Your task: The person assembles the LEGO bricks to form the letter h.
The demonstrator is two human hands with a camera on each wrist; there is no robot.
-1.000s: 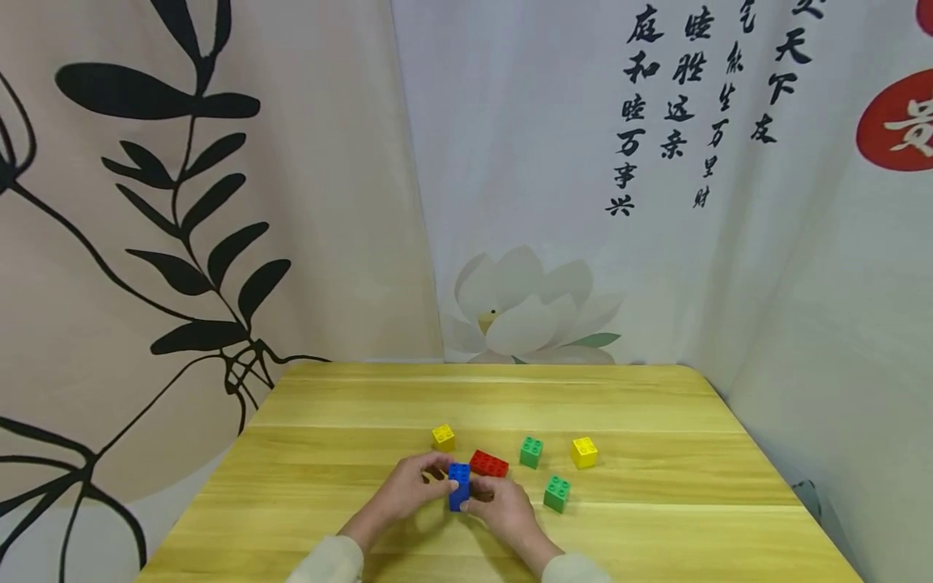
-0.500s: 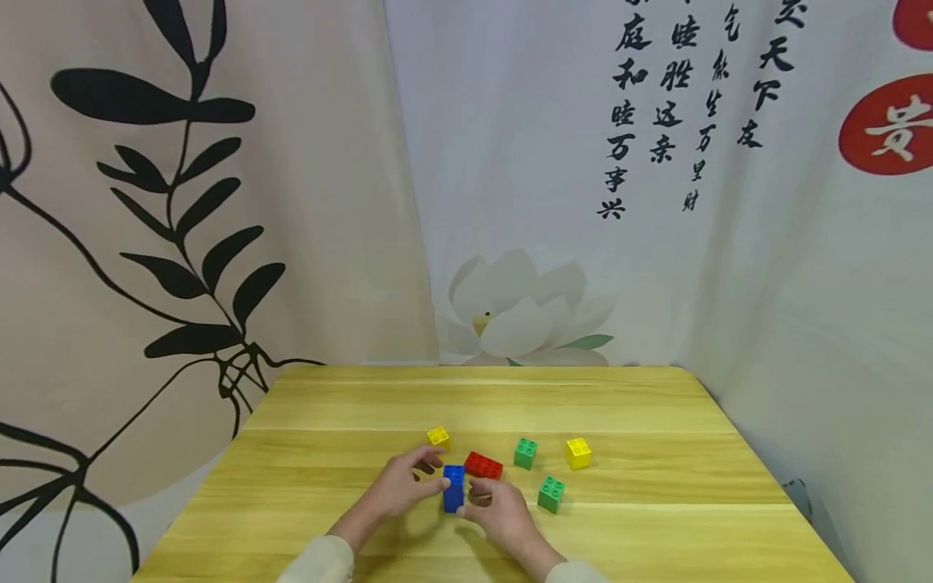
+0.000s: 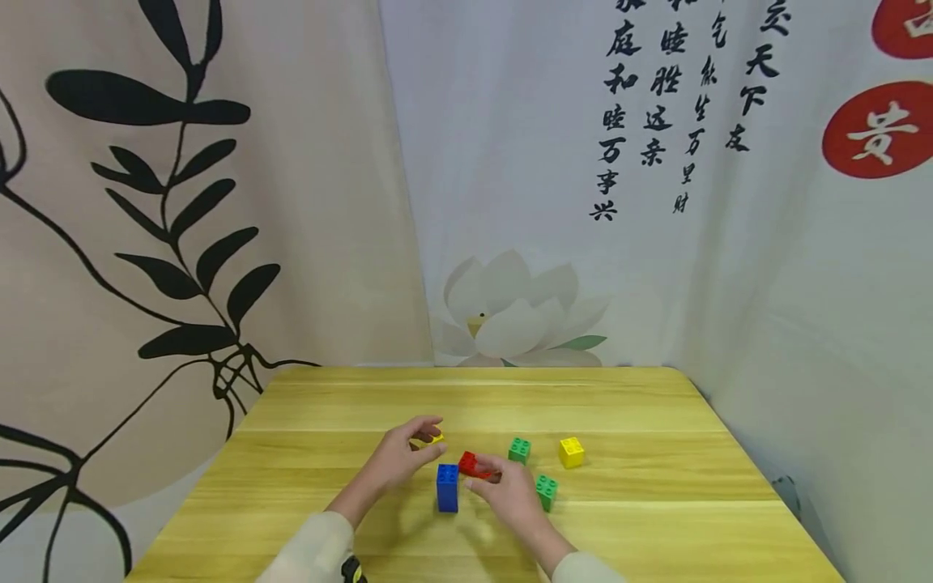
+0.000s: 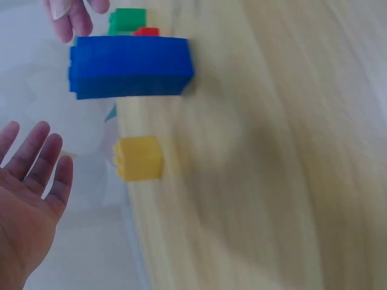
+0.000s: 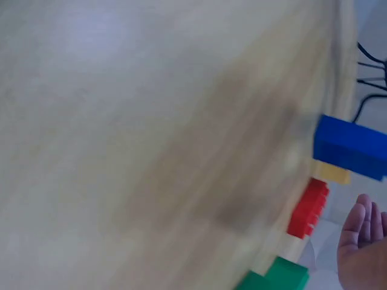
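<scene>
With hours counted from the tall blue brick in the head view: far off at ten o'clock, a black plant print on the backdrop. At eight, the pale left sleeve. At ten and much nearer, the left hand, thumb and fingers loosely extended and apart, palm bare in the left wrist view. Just short of twelve, partly hidden behind those fingers, the left yellow brick, clear of the hand in the left wrist view. At the dial's centre, upright on the wooden table, studs up, the blue brick itself, between both hands. Near two, just beside it, the red brick, flat on the wood, partly covered by fingertips in the head view. At three, the right hand, thumb and forefinger parted, with a gap between fingers and red brick in the right wrist view. Farther toward two, a green brick; at one, a pale lotus print; at three, past the right hand, a second green brick; at half past two, another yellow brick. High at two, a red oval.
</scene>
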